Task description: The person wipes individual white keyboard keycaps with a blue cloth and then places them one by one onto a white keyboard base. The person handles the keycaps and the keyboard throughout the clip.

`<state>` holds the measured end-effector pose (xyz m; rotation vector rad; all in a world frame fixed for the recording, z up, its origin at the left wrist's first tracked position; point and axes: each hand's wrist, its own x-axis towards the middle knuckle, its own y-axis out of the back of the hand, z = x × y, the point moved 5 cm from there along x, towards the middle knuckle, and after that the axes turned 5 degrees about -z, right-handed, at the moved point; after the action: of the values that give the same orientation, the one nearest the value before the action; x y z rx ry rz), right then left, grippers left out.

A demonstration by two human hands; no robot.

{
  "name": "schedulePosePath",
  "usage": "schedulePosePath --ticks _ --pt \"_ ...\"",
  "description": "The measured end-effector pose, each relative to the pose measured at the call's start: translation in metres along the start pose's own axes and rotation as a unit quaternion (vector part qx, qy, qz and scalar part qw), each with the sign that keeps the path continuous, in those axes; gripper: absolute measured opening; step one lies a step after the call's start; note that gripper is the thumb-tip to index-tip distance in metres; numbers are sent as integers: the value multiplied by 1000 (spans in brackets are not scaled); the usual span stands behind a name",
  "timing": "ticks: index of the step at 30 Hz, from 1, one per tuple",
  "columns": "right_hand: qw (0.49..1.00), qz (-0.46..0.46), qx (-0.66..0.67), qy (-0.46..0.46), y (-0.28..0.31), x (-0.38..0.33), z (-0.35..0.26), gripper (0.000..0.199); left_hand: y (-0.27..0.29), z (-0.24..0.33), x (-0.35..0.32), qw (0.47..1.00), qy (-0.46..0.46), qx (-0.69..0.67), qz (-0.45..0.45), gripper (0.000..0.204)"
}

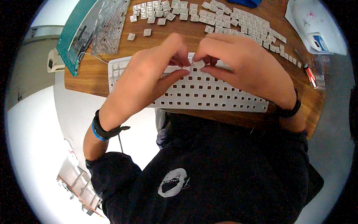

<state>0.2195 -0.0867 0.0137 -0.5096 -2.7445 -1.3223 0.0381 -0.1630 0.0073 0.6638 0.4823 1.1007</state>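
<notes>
A white keyboard frame (220, 100) with rows of square key holes lies in front of me near the table's front edge. Over its upper middle, my left hand (147, 69) is closed, thumb and fingers pinched around a small white keycap (187, 68). Just beside it, my right hand (246, 61) pinches another white keycap (200, 64) at the top row. Whether either cap is seated in its hole cannot be made out. White keycaps (118, 66) sit at the frame's upper left corner. My hands and wrists cover much of the upper rows.
Loose keycaps (212, 18) in several groups lie across the far part of the wooden table (167, 39). A clear circuit sheet (108, 33) and a green cutting mat (69, 44) lie far left. At right are a red-handled tool (310, 76) and a white plastic bag (304, 18).
</notes>
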Motion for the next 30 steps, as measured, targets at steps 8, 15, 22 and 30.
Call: schedulePosePath --ticks 8,15,22,30 --pt "999 -15 -10 -30 0 0 20 19 -1 -2 -13 977 -62 199 -36 25" --pt "998 29 -56 -24 20 -5 28 20 -9 2 -16 966 -74 241 -59 26" --pt "971 82 -87 -209 103 -34 52 14 -9 15 -12 945 -99 294 -105 30" --pt "973 37 -167 -156 138 -12 163 21 -9 28 9 919 -99 323 -205 17"
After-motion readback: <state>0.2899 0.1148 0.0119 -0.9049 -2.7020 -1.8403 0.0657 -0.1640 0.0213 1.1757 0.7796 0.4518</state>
